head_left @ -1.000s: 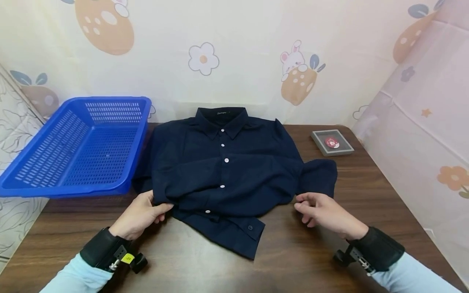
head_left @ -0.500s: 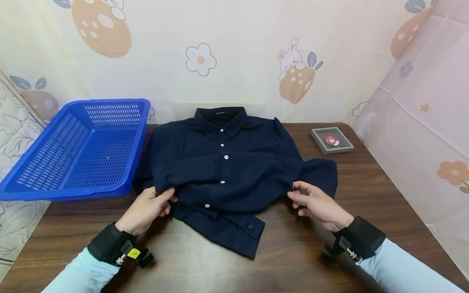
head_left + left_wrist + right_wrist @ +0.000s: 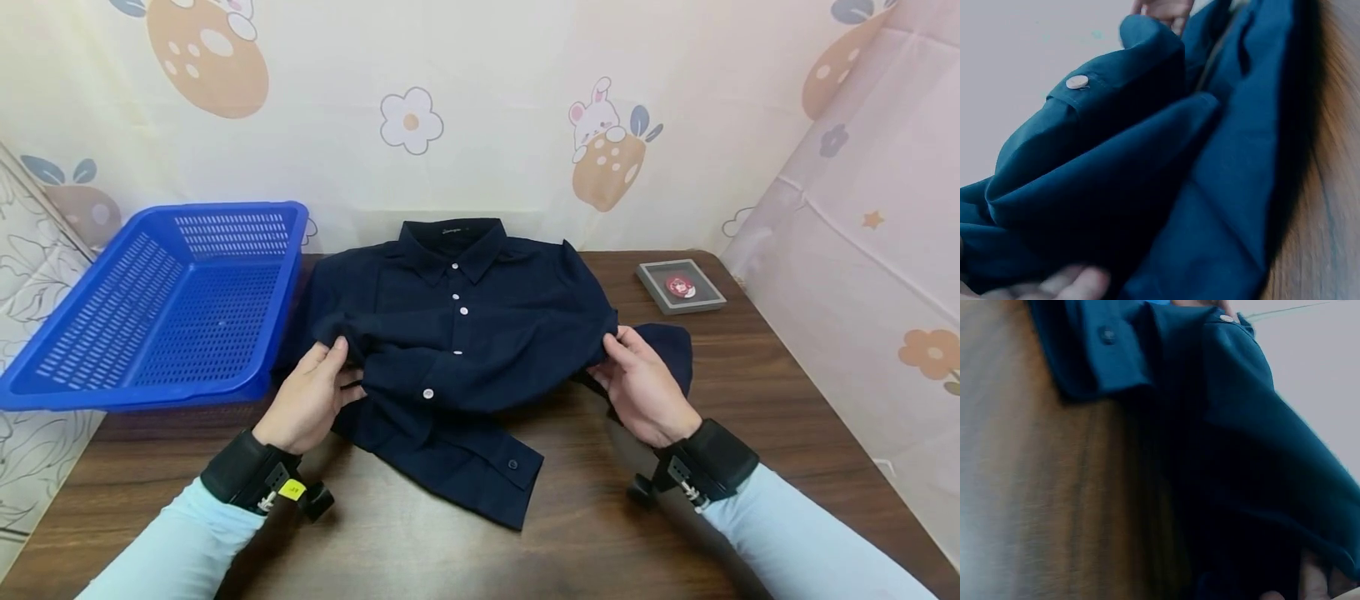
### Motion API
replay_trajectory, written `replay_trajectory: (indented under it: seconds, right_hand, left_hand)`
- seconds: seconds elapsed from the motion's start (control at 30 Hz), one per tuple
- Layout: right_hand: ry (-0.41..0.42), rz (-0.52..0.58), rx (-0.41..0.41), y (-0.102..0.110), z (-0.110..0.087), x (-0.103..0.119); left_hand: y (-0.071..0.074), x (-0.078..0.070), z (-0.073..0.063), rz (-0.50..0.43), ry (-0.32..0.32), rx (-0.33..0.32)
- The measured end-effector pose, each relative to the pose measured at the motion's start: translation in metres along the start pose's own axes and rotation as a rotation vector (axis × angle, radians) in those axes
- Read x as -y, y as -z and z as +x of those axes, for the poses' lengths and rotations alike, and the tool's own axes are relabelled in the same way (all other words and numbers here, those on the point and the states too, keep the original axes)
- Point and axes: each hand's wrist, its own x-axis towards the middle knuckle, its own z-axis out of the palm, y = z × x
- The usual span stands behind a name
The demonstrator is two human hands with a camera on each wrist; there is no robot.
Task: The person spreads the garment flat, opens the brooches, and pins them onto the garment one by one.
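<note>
A navy button-up shirt (image 3: 495, 292) lies front up on the table, its collar toward the wall. My left hand (image 3: 306, 398) pinches the shirt's lower left edge between thumb and fingers, and my right hand (image 3: 643, 385) grips the lower right edge. Between them the hem is lifted off the wood and sags in folds, with a white button (image 3: 1077, 82) on it in the left wrist view. Beneath the raised hem one sleeve cuff (image 3: 517, 475) points toward the near right. The other sleeve (image 3: 669, 343) shows past my right hand. In the right wrist view my fingertips (image 3: 1314, 578) tuck under the cloth.
A blue plastic basket (image 3: 279, 333) with slotted sides stands at the left, close against the shirt. Toward the back right of the brown wooden table (image 3: 600, 542) sits a grey square case (image 3: 681, 287) with a red round piece inside. A patterned curtain (image 3: 495, 125) hangs behind.
Both hands have moved away from me and up, raising the hem toward the collar. My right hand has closed on the shirt's edge. The cuff and basket stay put.
</note>
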Motion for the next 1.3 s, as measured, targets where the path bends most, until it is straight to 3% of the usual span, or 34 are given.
replay_trajectory:
  seconds: [0.13,0.3,0.5,0.63,0.73,0.9,1.1,1.3]
  right_hand:
    - [0.049,0.070,-0.043,0.000,0.003,0.007]
    - [0.039,0.073,-0.088,0.002,0.000,0.019]
    - [-0.008,0.077,-0.052,0.008,-0.010,0.033]
    - [-0.073,0.093,-0.014,0.015,-0.020,0.044]
    - [-0.136,0.072,0.020,0.021,-0.028,0.054]
    - [-0.176,0.000,0.127,0.031,-0.043,0.066]
    - [-0.183,-0.143,0.210,0.037,-0.061,0.069]
    - [-0.193,-0.277,0.166,0.043,-0.077,0.060]
  left_hand:
    - [0.001,-0.002,0.001,-0.090,-0.027,0.032]
    - [0.001,-0.007,-0.002,-0.140,-0.068,0.027]
    - [0.000,-0.016,-0.011,-0.096,-0.047,-0.014]
    - [-0.001,-0.026,-0.019,-0.013,0.023,-0.025]
    - [0.000,-0.036,-0.027,0.056,0.133,-0.011]
    - [0.005,-0.047,-0.042,0.150,0.270,0.055]
    - [0.013,-0.040,-0.059,0.218,0.308,0.090]
    - [0.025,-0.030,-0.075,0.167,0.347,0.080]
